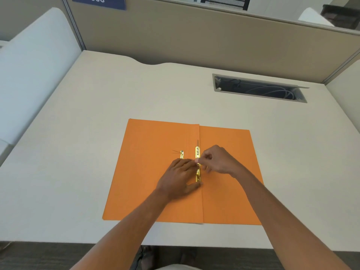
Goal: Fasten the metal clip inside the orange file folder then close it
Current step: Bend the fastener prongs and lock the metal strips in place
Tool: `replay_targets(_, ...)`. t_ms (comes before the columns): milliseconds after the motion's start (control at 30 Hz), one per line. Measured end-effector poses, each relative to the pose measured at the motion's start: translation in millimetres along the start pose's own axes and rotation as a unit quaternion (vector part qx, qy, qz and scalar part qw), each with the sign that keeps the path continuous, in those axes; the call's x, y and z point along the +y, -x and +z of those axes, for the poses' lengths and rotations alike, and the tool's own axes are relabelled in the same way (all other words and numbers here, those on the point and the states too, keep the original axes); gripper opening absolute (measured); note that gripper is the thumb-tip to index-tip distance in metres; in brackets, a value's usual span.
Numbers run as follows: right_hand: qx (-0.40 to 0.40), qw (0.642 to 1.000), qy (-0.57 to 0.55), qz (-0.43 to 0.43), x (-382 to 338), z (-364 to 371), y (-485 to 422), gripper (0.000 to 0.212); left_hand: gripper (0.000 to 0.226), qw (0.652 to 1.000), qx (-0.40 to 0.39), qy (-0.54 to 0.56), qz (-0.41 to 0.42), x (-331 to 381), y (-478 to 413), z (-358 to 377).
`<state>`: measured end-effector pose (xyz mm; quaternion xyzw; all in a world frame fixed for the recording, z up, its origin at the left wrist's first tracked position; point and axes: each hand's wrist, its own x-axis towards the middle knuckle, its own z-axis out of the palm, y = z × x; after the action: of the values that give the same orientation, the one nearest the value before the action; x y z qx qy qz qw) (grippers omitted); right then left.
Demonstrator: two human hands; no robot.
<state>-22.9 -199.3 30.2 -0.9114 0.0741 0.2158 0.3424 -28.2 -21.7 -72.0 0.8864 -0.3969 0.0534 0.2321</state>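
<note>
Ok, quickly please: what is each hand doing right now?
Left hand: open, lying flat on the orange folder, thumb at the metal clip.
Right hand: fingertips pinched on the clip.

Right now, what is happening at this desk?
A person is working on an orange folder that lies open and flat on the desk. Both hands are at the gold metal clip along the fold. The left hand rests on the folder and its thumb is at the clip's near end. The right hand pinches at the clip's middle. A second gold strip lies beside it, partly under the left hand. The folder is not closed yet.
</note>
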Motion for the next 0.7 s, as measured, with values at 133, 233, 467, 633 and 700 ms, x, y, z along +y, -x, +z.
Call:
replay_targets(133, -0.026, 0.997, 0.065, -0.016, -4, 13, 20, 0.013, 0.051, 1.0, -0.009, 0.01, -0.009, 0, 1, 0)
replay_targets(233, -0.019, 0.998, 0.062, -0.013, -4, 19, 24, 0.005, 0.05, 1.0, -0.009, 0.012, -0.009, 1, 1, -2)
replay_targets(467, 0.065, 0.995, 0.068, 0.007, 18, 39, 36, 0.02, 0.061, 1.0, -0.007, 0.025, -0.006, -1, 1, -3)
replay_targets(633, 0.115, 0.992, 0.045, -0.02, 33, 59, 47, 0.017, 0.06, 0.998, -0.059, 0.035, -0.004, -8, 2, -7)
replay_targets(700, 0.142, 0.989, 0.031, -0.032, 37, 64, 50, 0.018, 0.059, 0.996, -0.079, 0.029, -0.003, -11, 0, -8)
